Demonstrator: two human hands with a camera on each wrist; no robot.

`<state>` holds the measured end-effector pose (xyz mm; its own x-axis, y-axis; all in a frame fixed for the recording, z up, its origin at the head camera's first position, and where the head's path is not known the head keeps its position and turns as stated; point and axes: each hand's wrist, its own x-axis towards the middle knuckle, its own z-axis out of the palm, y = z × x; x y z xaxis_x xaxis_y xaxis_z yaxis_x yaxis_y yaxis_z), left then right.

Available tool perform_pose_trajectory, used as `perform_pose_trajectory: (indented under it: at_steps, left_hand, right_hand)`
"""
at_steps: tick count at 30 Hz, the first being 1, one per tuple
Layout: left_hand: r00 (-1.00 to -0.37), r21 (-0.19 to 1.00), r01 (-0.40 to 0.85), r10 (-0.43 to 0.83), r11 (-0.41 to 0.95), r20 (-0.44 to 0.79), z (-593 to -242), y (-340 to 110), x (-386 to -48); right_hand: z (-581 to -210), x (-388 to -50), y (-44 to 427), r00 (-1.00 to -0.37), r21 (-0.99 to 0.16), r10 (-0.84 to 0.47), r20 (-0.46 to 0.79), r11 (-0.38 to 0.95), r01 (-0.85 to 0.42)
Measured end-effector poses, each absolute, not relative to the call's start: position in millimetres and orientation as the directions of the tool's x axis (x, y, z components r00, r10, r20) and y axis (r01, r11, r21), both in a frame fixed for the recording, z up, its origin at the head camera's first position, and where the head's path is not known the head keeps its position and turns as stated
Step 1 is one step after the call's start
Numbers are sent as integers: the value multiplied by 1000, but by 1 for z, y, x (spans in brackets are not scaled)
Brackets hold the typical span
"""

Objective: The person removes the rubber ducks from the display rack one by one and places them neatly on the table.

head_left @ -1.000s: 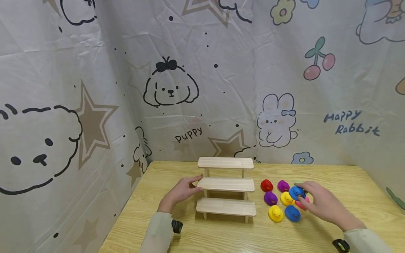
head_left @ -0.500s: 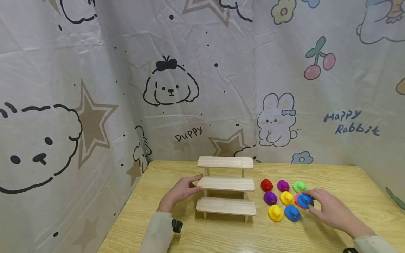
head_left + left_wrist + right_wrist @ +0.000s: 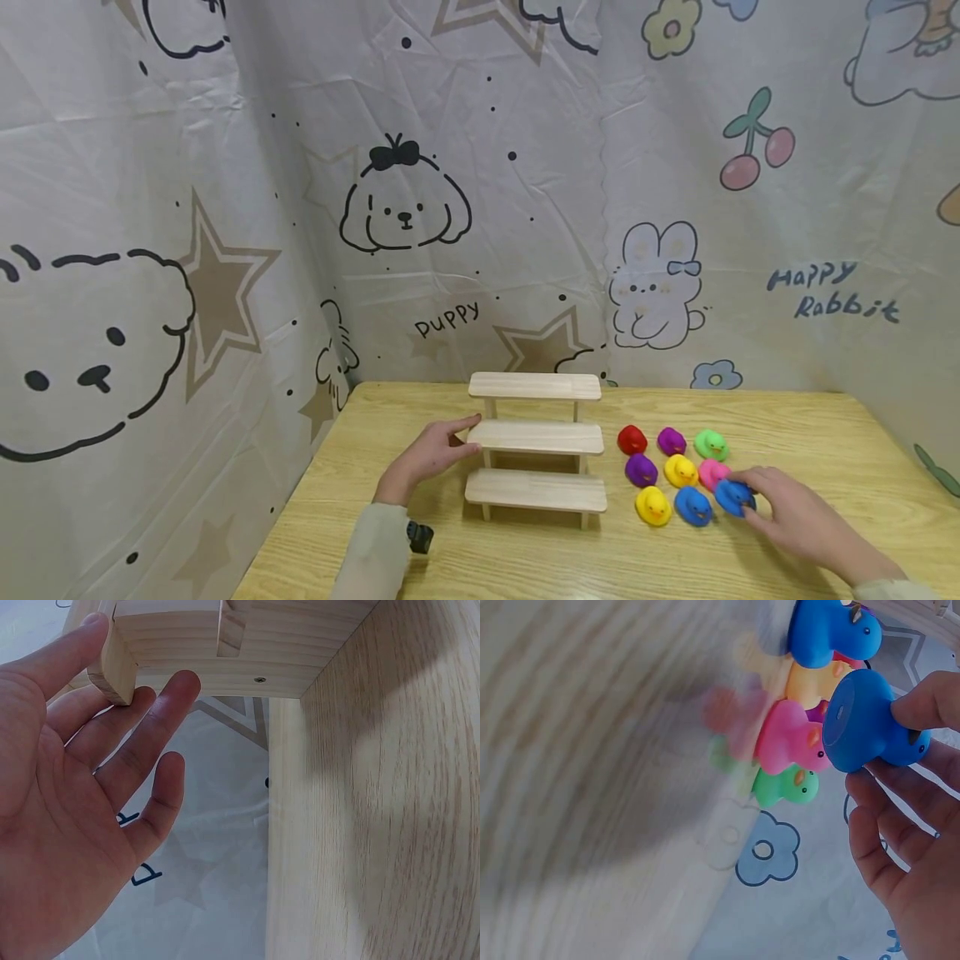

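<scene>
A three-tier wooden display stand (image 3: 536,436) stands in the middle of the table. My left hand (image 3: 430,457) grips the left end of its middle tier, thumb at the front edge and index finger at the back; in the left wrist view the other fingers of the left hand (image 3: 90,787) extend loosely. My right hand (image 3: 791,508) pinches a blue rubber duck (image 3: 735,497) between thumb and fingers. In the right wrist view this blue duck (image 3: 862,724) is tilted off the table, its flat base showing. Close by sit a pink duck (image 3: 712,474) and another blue duck (image 3: 693,506).
Left of the held duck stand two yellow ducks, the nearer yellow duck (image 3: 653,507) in front, plus a purple duck (image 3: 641,470), a red duck (image 3: 632,439), a magenta duck (image 3: 672,442) and a green duck (image 3: 711,445). A printed curtain (image 3: 540,250) surrounds the wooden table (image 3: 315,533).
My right hand has carried the blue duck toward the front right, past the green and pink ducks, which are now uncovered. The left hand and the stand have stayed still.
</scene>
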<state>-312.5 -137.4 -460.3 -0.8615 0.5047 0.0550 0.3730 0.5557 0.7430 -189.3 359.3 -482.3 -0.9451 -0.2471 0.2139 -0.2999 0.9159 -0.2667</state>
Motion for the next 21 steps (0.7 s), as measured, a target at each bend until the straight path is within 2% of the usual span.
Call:
perform_pose_trajectory:
  at_steps: [21]
  left_hand:
    - [-861, 749, 371, 505, 549, 56, -461, -137, -312]
  right_hand:
    - [-489, -180, 368, -952, -270, -281, 119, 914, -303]
